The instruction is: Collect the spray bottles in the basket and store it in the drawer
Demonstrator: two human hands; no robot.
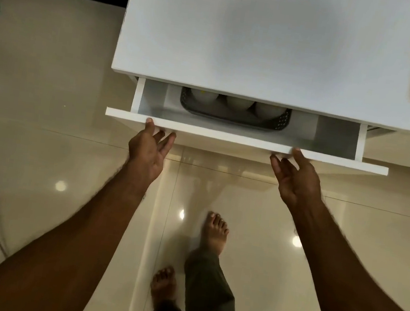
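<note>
White drawer (227, 137) front against fingers (150, 125)

Both my arms stretch forward and down, bare to the elbow. My left hand (150, 147) has its thumb up on an edge, fingers loosely curled beneath, palm turned inward. My right hand (297, 177) mirrors it, thumb up top, fingers spread under, palm facing left. Neither hand closes on anything. Below, my bare feet stand staggered, right foot (216, 233) ahead.
</note>
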